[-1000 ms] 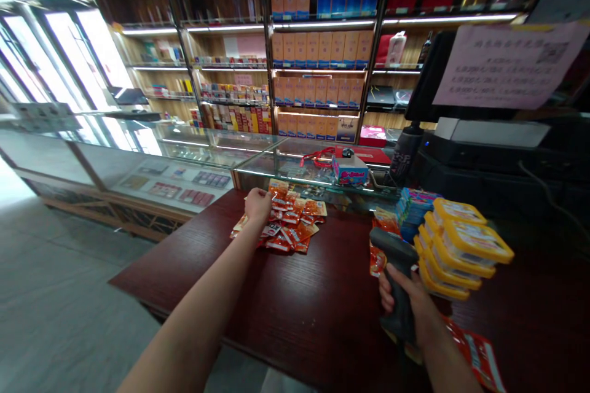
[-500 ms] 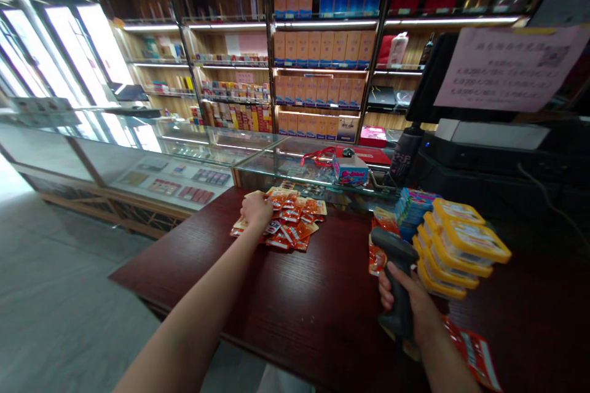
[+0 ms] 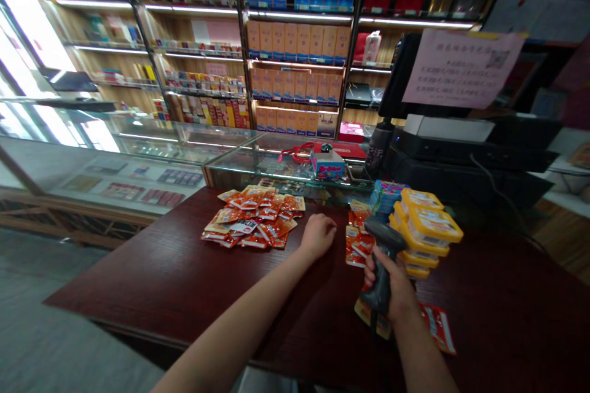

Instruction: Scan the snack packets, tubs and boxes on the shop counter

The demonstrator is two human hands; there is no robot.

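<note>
My right hand is wrapped round the grip of a dark handheld barcode scanner, its head tilted up over the counter. My left hand is low over the counter, fingers loosely bent, with no packet showing in it. To its left lies a heap of orange-red snack packets. On its right, a smaller group of orange packets lies partly behind the scanner. Another packet is under my right hand, mostly hidden, and a red packet lies by my right forearm.
Yellow-lidded tubs are stacked right of the scanner, beside blue packages. A monitor with a pink notice stands behind them. The glass display case borders the dark wooden counter, with a small blue-pink box on it.
My left hand has left the packet heap and moved right, towards the smaller packet group. My right hand still holds the scanner. The view has turned rightward.
</note>
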